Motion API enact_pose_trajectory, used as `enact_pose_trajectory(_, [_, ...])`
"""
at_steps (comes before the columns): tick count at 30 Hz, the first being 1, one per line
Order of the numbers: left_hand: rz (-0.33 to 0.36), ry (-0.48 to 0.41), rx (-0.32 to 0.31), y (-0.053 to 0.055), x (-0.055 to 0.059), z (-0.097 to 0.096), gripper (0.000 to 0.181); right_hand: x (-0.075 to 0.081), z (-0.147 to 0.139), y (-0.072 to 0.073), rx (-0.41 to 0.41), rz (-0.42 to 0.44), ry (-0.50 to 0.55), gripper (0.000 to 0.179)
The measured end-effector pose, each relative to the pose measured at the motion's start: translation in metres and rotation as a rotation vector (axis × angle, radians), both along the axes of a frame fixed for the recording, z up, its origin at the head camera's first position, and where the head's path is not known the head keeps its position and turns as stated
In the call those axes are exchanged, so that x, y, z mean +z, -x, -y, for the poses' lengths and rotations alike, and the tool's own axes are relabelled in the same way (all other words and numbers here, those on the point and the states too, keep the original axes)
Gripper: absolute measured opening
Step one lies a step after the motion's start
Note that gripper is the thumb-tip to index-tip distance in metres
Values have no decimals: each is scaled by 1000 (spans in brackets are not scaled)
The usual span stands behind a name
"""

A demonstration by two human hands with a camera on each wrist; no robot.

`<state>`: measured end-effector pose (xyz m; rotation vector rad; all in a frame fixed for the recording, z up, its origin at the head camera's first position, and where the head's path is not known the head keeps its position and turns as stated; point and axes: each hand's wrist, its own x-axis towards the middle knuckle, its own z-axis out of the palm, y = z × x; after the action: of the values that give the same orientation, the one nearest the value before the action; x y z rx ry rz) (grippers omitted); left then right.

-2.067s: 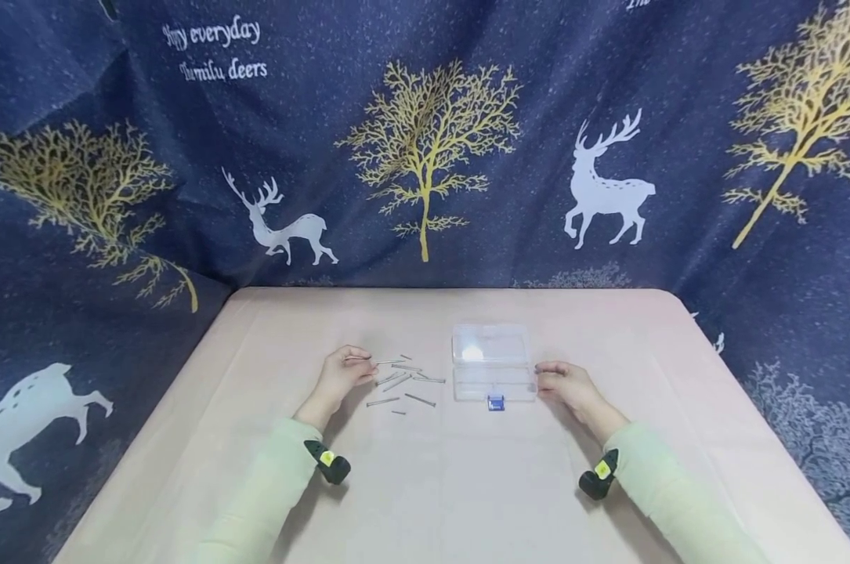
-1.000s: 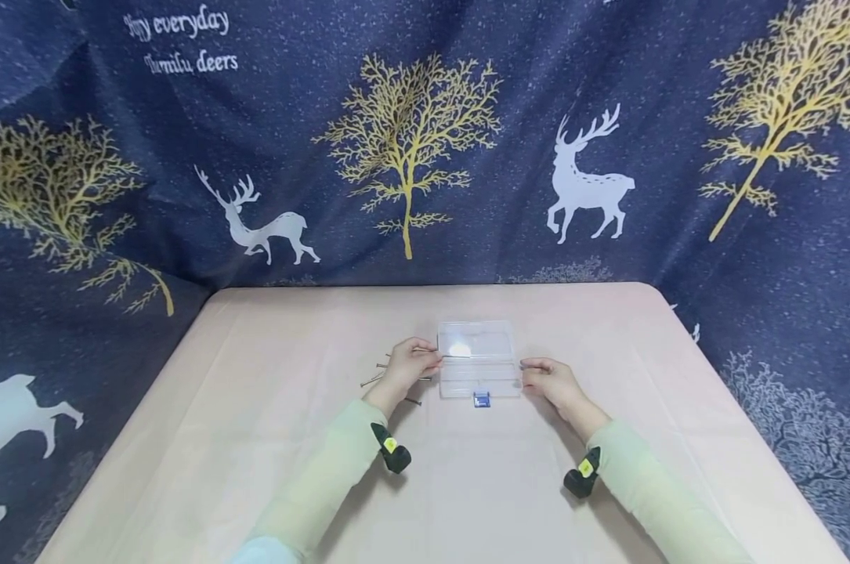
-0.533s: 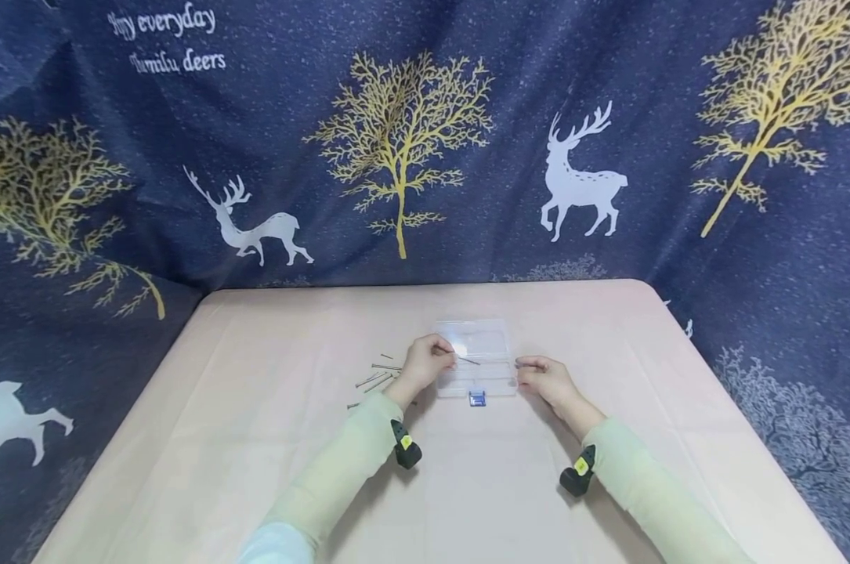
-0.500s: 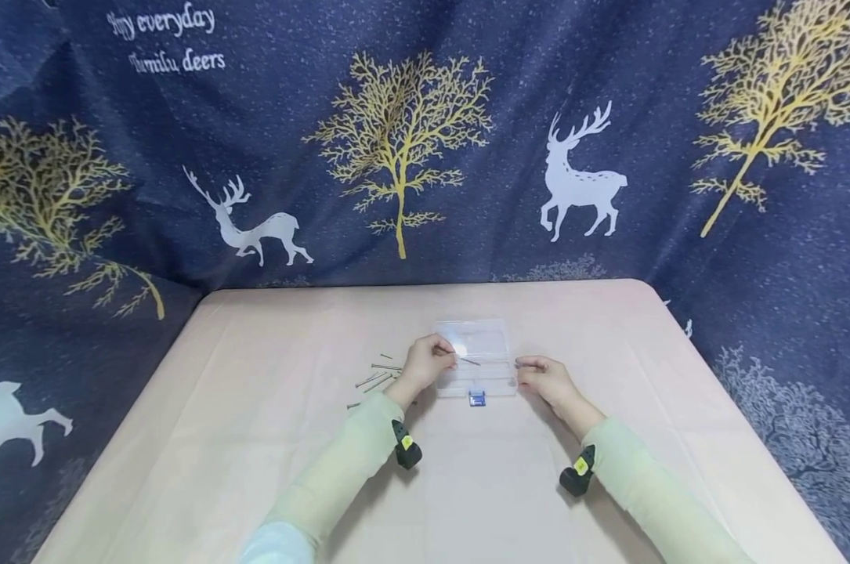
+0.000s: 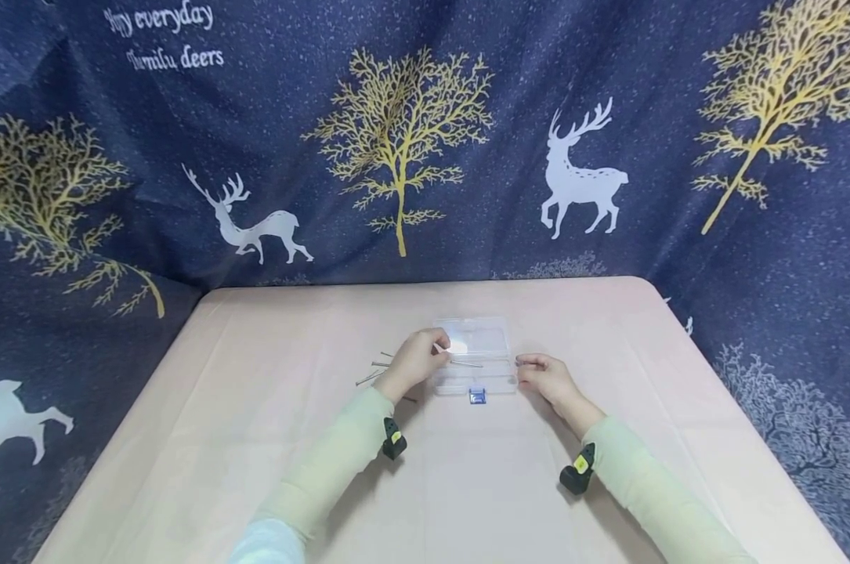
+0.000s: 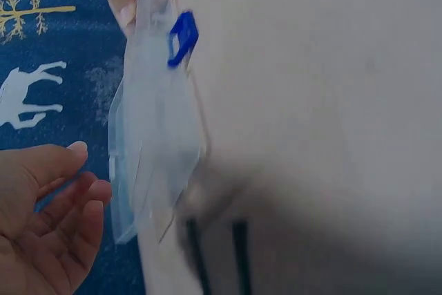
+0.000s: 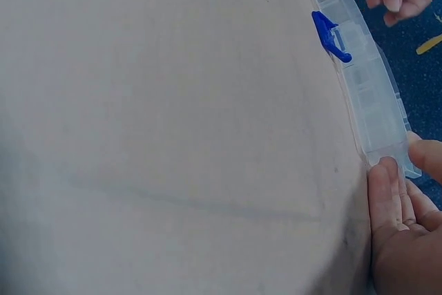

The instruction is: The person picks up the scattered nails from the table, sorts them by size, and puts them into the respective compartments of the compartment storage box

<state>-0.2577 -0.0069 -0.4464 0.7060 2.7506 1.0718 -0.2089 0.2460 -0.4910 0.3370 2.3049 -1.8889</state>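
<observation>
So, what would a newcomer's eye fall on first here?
Probably the dark blue backdrop behind the table, with its golden trees and white deer. Then the clear open box on the table, blue latch in front, gripped by the right hand; nails lie left of it.

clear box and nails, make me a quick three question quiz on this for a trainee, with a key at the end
1. Multiple choice: which hand grips the box?
a) left
b) right
c) both
2. True or false: the lid is shut.
3. Fill the gap: in the head view, the nails outside the box lie off its ____ side.

Key:
1. b: the right hand holds its right end.
2. False: the lid is open, folded back on the far side.
3. left
</observation>
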Motion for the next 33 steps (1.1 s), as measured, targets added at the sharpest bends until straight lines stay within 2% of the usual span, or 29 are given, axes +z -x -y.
enact_pose_trajectory(7, [-62,17,-6,13,3,32,9,3,0,-2,-6,-12,17,45])
enact_pose_trajectory(12, [-51,46,-16,19,4,56,11,6,-1,-4,3,-14,9,46])
enact_pose_trajectory(19, [-21,120,-98,23,2,81,15,3,-2,-6,14,-2,-27,46])
enact_pose_trajectory(22, [-15,166,-113,24,0,88,15,3,-1,-7,17,2,-23,46])
enact_pose_trajectory(29, [-21,320,-77,26,-5,101,17,5,1,-7,15,-4,-24,45])
enact_pose_trajectory(33, [5,377,-47,27,-9,106,14,4,0,-4,18,-9,-13,45])
